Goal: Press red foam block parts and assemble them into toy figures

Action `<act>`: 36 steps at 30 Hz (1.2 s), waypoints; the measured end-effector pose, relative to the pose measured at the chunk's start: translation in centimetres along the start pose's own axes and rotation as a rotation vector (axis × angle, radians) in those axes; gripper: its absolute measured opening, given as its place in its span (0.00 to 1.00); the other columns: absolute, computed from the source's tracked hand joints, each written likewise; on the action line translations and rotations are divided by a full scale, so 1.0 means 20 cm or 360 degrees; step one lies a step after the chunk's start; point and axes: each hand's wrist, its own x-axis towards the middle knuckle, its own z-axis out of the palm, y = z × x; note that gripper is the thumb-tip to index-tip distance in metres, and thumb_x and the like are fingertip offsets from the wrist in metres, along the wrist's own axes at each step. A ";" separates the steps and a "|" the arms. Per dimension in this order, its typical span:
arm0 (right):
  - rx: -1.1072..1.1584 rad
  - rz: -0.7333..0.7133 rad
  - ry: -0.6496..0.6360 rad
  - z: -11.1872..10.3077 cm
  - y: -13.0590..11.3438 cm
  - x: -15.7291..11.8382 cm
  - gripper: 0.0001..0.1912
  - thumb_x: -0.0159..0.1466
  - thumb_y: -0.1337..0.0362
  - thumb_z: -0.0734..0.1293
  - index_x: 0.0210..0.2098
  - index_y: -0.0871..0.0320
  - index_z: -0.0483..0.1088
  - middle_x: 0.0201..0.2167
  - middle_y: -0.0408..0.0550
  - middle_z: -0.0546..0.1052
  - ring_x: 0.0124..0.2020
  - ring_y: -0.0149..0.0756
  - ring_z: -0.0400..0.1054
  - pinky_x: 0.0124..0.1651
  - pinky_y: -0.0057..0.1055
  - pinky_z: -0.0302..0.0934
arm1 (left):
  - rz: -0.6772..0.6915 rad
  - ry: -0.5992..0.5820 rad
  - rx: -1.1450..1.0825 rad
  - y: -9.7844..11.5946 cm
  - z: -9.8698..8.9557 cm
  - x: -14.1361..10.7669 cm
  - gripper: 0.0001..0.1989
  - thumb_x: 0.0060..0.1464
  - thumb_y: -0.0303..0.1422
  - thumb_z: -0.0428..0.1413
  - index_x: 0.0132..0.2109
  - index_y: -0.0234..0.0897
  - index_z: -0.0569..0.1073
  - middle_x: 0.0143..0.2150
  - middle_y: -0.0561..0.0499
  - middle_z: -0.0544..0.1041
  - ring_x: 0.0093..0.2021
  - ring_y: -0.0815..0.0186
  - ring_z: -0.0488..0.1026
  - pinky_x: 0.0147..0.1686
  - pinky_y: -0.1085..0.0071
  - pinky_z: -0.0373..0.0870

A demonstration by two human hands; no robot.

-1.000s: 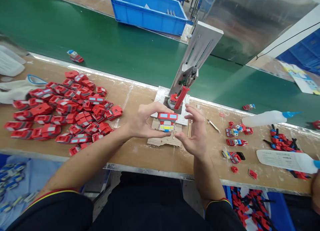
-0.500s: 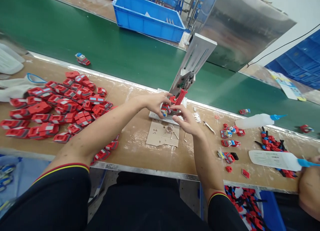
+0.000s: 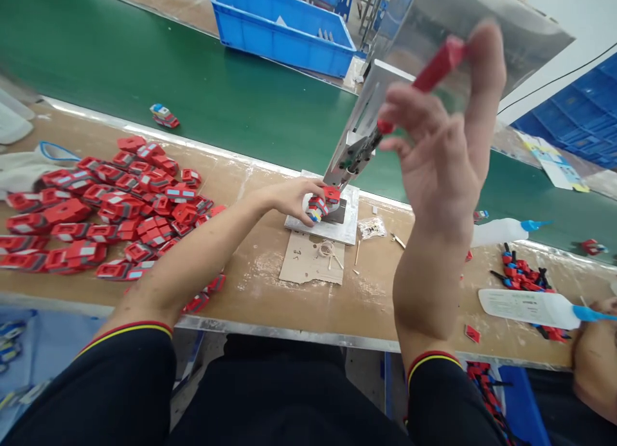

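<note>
Head cam: L hand [image 3: 303,200] has its thumb + fingers closed round the red/white toy vehicle [image 3: 318,207], which sits at the metal base plate [image 3: 351,222] of the press. R hand [image 3: 441,137] is up by the red lever handle [image 3: 438,65], fingers loosely bent, can't tell if it's a proper grip tbh. Big pile of red parts [image 3: 130,202] left of L hand, cardboard pc [image 3: 299,266] just below the plate.

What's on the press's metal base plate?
A dark block. The left hand holds a red toy piece over the plate; whatever lies beneath toy and hand is covered.
</note>
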 end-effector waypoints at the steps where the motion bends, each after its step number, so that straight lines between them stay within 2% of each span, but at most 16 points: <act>1: -0.0044 0.0013 0.0017 -0.03 0.01 0.07 0.30 0.65 0.41 0.75 0.63 0.34 0.66 0.56 0.39 0.82 0.56 0.39 0.79 0.50 0.35 0.78 | 0.0005 0.0011 -0.0053 0.00 -0.01 -0.03 0.29 0.38 0.38 0.76 0.51 0.42 0.85 0.61 0.42 0.80 0.59 0.46 0.78 0.60 0.54 0.73; 3: -0.0155 0.0068 0.0070 -0.08 0.03 0.14 0.30 0.65 0.40 0.74 0.63 0.35 0.66 0.57 0.40 0.80 0.57 0.39 0.78 0.53 0.36 0.77 | 0.0014 0.0032 -0.0179 0.00 -0.04 -0.09 0.26 0.38 0.40 0.76 0.48 0.43 0.86 0.57 0.43 0.83 0.57 0.48 0.80 0.60 0.54 0.74; 5: -0.0247 0.0104 0.0145 -0.09 0.04 0.09 0.31 0.65 0.40 0.73 0.64 0.34 0.66 0.61 0.42 0.78 0.59 0.41 0.76 0.55 0.38 0.76 | 0.0012 0.0059 -0.0329 0.02 -0.07 -0.16 0.25 0.37 0.41 0.77 0.46 0.43 0.86 0.56 0.44 0.84 0.57 0.49 0.80 0.61 0.53 0.73; 7: -0.0331 0.0106 0.0238 -0.06 0.05 -0.08 0.32 0.65 0.40 0.73 0.65 0.35 0.65 0.63 0.43 0.75 0.59 0.43 0.75 0.53 0.40 0.76 | 0.0001 0.0090 -0.0494 0.05 -0.08 -0.22 0.25 0.36 0.41 0.77 0.45 0.42 0.85 0.57 0.43 0.83 0.59 0.49 0.80 0.64 0.51 0.73; 9: -0.0437 0.0170 0.0318 0.01 0.07 -0.30 0.31 0.67 0.41 0.72 0.65 0.37 0.65 0.60 0.46 0.76 0.56 0.42 0.76 0.48 0.39 0.77 | 0.0011 0.0098 -0.0685 0.10 -0.07 -0.26 0.25 0.35 0.40 0.78 0.44 0.42 0.85 0.57 0.42 0.83 0.60 0.49 0.80 0.64 0.50 0.73; 13: -0.0363 0.0653 0.0307 0.20 0.16 -0.69 0.32 0.62 0.48 0.78 0.62 0.43 0.68 0.54 0.48 0.78 0.48 0.40 0.77 0.42 0.38 0.76 | 0.0116 0.0030 -0.1032 0.20 -0.01 -0.26 0.24 0.35 0.38 0.79 0.43 0.41 0.85 0.56 0.40 0.84 0.56 0.49 0.81 0.59 0.50 0.77; 17: -0.0098 0.0932 0.0548 0.36 0.22 -0.83 0.28 0.58 0.50 0.81 0.53 0.47 0.72 0.50 0.48 0.80 0.47 0.41 0.77 0.42 0.39 0.77 | 0.0177 0.0024 -0.1084 0.29 0.06 -0.20 0.25 0.35 0.35 0.79 0.44 0.42 0.85 0.57 0.41 0.84 0.56 0.49 0.82 0.60 0.49 0.77; 20: 0.0013 0.0953 0.0802 0.36 0.25 -0.89 0.24 0.58 0.51 0.80 0.49 0.48 0.75 0.46 0.47 0.82 0.47 0.41 0.78 0.47 0.41 0.78 | 0.0146 0.0041 -0.1092 0.32 0.10 -0.17 0.25 0.35 0.32 0.79 0.45 0.42 0.85 0.59 0.40 0.82 0.59 0.47 0.80 0.60 0.49 0.77; 23: 0.0034 0.0948 0.1008 0.20 0.30 -0.96 0.19 0.61 0.51 0.77 0.48 0.48 0.76 0.47 0.48 0.82 0.44 0.39 0.78 0.46 0.40 0.78 | 0.0005 0.0178 -0.1240 0.29 0.14 -0.17 0.28 0.36 0.32 0.79 0.47 0.41 0.83 0.60 0.40 0.82 0.58 0.48 0.82 0.53 0.54 0.82; 25: -0.0097 0.0940 0.1126 0.00 0.37 -0.98 0.17 0.64 0.51 0.73 0.49 0.49 0.75 0.47 0.49 0.82 0.43 0.38 0.78 0.44 0.38 0.76 | -0.0156 0.0426 -0.1420 0.23 0.16 -0.19 0.30 0.37 0.33 0.79 0.50 0.42 0.81 0.56 0.43 0.84 0.53 0.52 0.83 0.47 0.60 0.83; 27: -0.0425 0.0935 0.1157 -0.23 0.50 -0.93 0.17 0.65 0.53 0.71 0.51 0.50 0.73 0.47 0.51 0.81 0.45 0.39 0.78 0.47 0.39 0.75 | -0.0313 0.0695 -0.1594 0.16 0.17 -0.20 0.32 0.37 0.32 0.80 0.51 0.45 0.79 0.49 0.48 0.85 0.47 0.58 0.84 0.44 0.65 0.83; 29: -0.0841 0.0987 0.0986 -0.45 0.65 -0.83 0.22 0.64 0.58 0.70 0.56 0.52 0.69 0.48 0.52 0.80 0.47 0.41 0.77 0.51 0.42 0.74 | -0.0435 0.0843 -0.1705 0.11 0.17 -0.19 0.33 0.37 0.31 0.80 0.51 0.46 0.77 0.46 0.52 0.85 0.43 0.62 0.83 0.44 0.66 0.82; 30: -0.1077 0.1041 0.0822 -0.54 0.72 -0.77 0.23 0.63 0.62 0.69 0.58 0.54 0.68 0.48 0.54 0.80 0.47 0.42 0.76 0.54 0.44 0.72 | -0.0480 0.0860 -0.1740 0.09 0.17 -0.19 0.32 0.38 0.31 0.80 0.51 0.46 0.77 0.46 0.52 0.85 0.41 0.63 0.83 0.44 0.66 0.81; 31: -0.1297 0.1120 0.0558 -0.60 0.79 -0.70 0.25 0.63 0.66 0.67 0.60 0.56 0.67 0.49 0.56 0.80 0.48 0.44 0.75 0.57 0.47 0.71 | -0.0512 0.0856 -0.1757 0.08 0.18 -0.18 0.31 0.40 0.32 0.79 0.51 0.46 0.76 0.46 0.52 0.85 0.40 0.64 0.83 0.43 0.66 0.81; 33: -0.1509 0.1205 0.0168 -0.68 0.91 -0.58 0.25 0.62 0.70 0.65 0.58 0.59 0.69 0.51 0.60 0.81 0.51 0.48 0.72 0.62 0.51 0.66 | -0.0518 0.0849 -0.1696 0.06 0.18 -0.15 0.27 0.46 0.36 0.77 0.51 0.46 0.76 0.47 0.51 0.85 0.39 0.63 0.83 0.43 0.64 0.81; 36: -0.1539 0.1241 -0.0080 -0.67 1.02 -0.48 0.22 0.59 0.74 0.64 0.53 0.61 0.74 0.50 0.63 0.81 0.53 0.51 0.69 0.65 0.52 0.63 | -0.0422 0.0937 -0.1400 0.05 0.21 -0.09 0.26 0.48 0.36 0.74 0.52 0.44 0.74 0.48 0.48 0.85 0.42 0.61 0.84 0.45 0.62 0.82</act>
